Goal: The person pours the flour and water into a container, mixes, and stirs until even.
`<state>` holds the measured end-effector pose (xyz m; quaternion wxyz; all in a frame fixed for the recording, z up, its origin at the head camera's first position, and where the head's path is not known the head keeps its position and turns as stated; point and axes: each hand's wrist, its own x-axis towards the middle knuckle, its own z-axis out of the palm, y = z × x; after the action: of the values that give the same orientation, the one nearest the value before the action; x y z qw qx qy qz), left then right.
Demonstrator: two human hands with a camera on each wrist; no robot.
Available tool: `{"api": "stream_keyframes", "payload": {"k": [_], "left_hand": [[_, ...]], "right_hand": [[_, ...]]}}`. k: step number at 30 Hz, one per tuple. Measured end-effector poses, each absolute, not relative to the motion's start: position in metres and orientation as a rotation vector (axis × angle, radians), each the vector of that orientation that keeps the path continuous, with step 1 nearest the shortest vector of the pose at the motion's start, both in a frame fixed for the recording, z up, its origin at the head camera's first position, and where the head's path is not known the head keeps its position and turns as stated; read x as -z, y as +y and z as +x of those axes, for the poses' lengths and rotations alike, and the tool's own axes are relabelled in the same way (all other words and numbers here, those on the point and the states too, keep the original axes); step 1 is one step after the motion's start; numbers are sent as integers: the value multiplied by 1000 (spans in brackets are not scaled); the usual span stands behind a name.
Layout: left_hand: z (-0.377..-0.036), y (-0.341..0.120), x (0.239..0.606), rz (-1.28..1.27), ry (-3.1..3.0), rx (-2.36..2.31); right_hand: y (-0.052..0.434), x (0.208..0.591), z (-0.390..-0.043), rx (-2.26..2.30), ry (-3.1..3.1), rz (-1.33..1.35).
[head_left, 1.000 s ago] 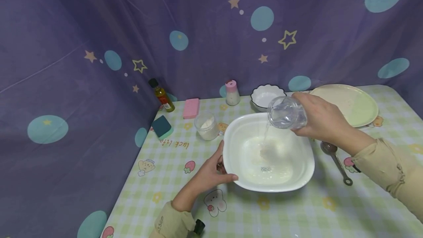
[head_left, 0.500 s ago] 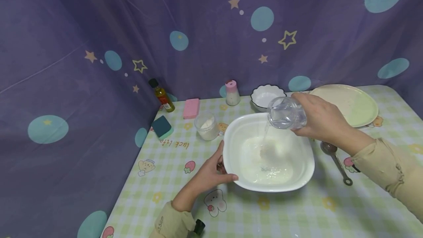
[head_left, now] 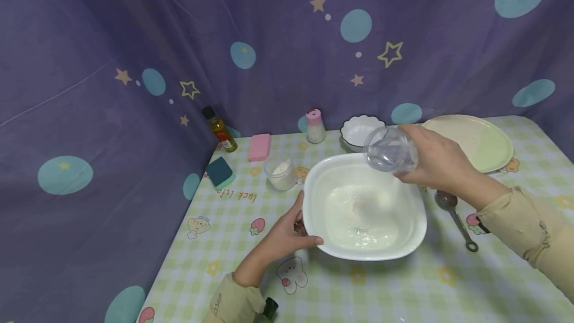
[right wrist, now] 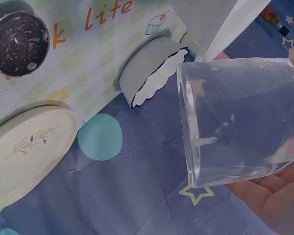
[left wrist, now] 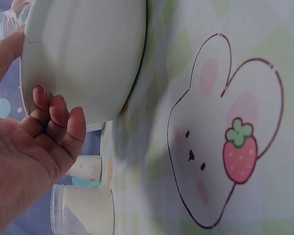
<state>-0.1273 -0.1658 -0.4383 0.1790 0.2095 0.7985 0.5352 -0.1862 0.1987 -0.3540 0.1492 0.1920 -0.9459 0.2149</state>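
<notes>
Centrally, white bowl (head_left: 364, 207) on counter (head_left: 403, 288), left hand (head_left: 287, 236) gripping its rim, right hand (head_left: 437, 161) gripping tilted clear glass (head_left: 387, 152) above bowl, spoon (head_left: 455, 218) beside.

A purple cloth backdrop (head_left: 134, 64) hangs behind and to the left of the worktop (head_left: 390, 288), closing it in on those two sides. The cloth is printed with teal circles, some with a small yellow star inside, pale outlined and filled stars, and small white dots, and it falls in soft diagonal folds. The worktop is covered with a light green and white checked cover showing cartoon rabbits, strawberries and orange lettering. The light is even and soft, with faint shadows.
</notes>
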Motion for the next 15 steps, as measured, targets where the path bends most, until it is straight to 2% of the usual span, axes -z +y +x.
{"api": "stream_keyframes", "payload": {"k": [15], "left_hand": [[-127, -166, 439, 600, 2255, -1531]], "right_hand": [[211, 353, -193, -774, -2752, 401]]}}
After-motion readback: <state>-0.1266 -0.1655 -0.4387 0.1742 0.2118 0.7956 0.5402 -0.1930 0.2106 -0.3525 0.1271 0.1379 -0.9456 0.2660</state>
